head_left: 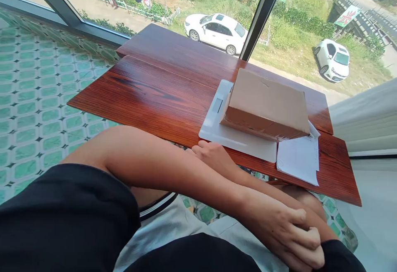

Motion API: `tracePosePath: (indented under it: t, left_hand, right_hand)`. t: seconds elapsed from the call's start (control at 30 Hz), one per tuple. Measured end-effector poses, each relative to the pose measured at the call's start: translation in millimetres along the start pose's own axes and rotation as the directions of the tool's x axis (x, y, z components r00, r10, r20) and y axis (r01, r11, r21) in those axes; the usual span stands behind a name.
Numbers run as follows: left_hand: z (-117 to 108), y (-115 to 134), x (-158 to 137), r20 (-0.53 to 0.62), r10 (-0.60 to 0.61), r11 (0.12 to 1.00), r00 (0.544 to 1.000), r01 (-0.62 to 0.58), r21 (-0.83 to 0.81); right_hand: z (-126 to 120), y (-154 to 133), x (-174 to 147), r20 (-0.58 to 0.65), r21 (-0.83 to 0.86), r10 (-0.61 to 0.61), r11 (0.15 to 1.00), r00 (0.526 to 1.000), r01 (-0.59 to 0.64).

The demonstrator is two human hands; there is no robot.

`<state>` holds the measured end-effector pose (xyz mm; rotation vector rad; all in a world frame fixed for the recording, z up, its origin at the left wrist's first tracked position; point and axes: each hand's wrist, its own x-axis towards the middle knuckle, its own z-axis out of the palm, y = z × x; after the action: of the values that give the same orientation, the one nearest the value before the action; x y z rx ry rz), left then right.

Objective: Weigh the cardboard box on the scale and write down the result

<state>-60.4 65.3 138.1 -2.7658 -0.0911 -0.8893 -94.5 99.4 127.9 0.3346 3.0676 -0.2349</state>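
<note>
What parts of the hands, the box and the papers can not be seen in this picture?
- Right hand: only its back shows in the head view; the table edge hides the fingertips.
- Left hand: its palm is turned away, against the right arm.
- White board: the cardboard box covers its middle.
- Papers: print too small to read; the box hides the top part.

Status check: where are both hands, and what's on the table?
Left hand gripping the right forearm, arms crossed. Right hand at the table edge, beside the white tray. Cardboard box on the tray, papers alongside.
</note>
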Motion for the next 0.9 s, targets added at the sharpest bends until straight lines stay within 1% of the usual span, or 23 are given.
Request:
tracePosePath:
  t: [0.07,0.1,0.17,0.23,0.33,0.4,0.47,0.57,0.63,0.7,0.83,0.9]
  left_hand:
    - [-14,-8,4,0.142,-0.084,0.990,0.986,0.099,-0.102]
    - [-20,-12,6,0.198,-0.127,0.981,0.972,0.152,-0.120]
    - [-27,-15,9,0.270,-0.180,0.972,0.946,0.213,-0.097]
    - [-31,-16,10,0.300,-0.193,0.977,0.934,0.210,-0.023]
    - [-35,-16,8,0.313,-0.170,0.984,0.934,0.142,0.111]
    - [-37,-18,6,0.311,-0.174,0.976,0.934,0.121,0.184]
    - [-42,-22,3,0.296,-0.205,0.958,0.933,0.129,0.255]
    - [-51,-30,-1,0.255,-0.217,0.911,0.942,0.102,0.399]
    - [-57,-36,-4,0.223,-0.198,0.858,0.954,0.059,0.510]
    - [-61,-41,-5,0.191,-0.205,0.804,0.960,0.054,0.592]
    - [-68,-49,-8,0.110,-0.294,0.752,0.949,0.159,0.639]
    - [-72,-54,-14,0.030,-0.353,0.742,0.935,0.260,0.618]
  right_hand:
    - [-7,4,-6,-0.003,0.027,0.002,1.000,1.000,-0.002]
    - [-12,6,-9,-0.020,0.040,0.028,0.999,0.999,-0.027]
    - [-20,10,-17,-0.090,0.056,0.101,0.994,0.991,-0.096]
    - [-27,14,-26,-0.181,0.050,0.149,0.989,0.972,-0.142]
    - [-35,23,-39,-0.305,0.037,0.193,0.981,0.933,-0.191]
    - [-40,30,-48,-0.372,0.055,0.223,0.974,0.901,-0.219]
    - [-48,39,-57,-0.437,0.111,0.271,0.962,0.858,-0.248]
    - [-60,51,-67,-0.533,0.205,0.357,0.934,0.767,-0.292]
    - [-66,59,-72,-0.582,0.247,0.371,0.929,0.724,-0.277]
    - [-70,65,-77,-0.615,0.291,0.375,0.926,0.693,-0.242]
    - [-71,76,-93,-0.642,0.461,0.461,0.871,0.613,-0.173]
    - [-70,81,-103,-0.641,0.549,0.504,0.828,0.579,-0.114]
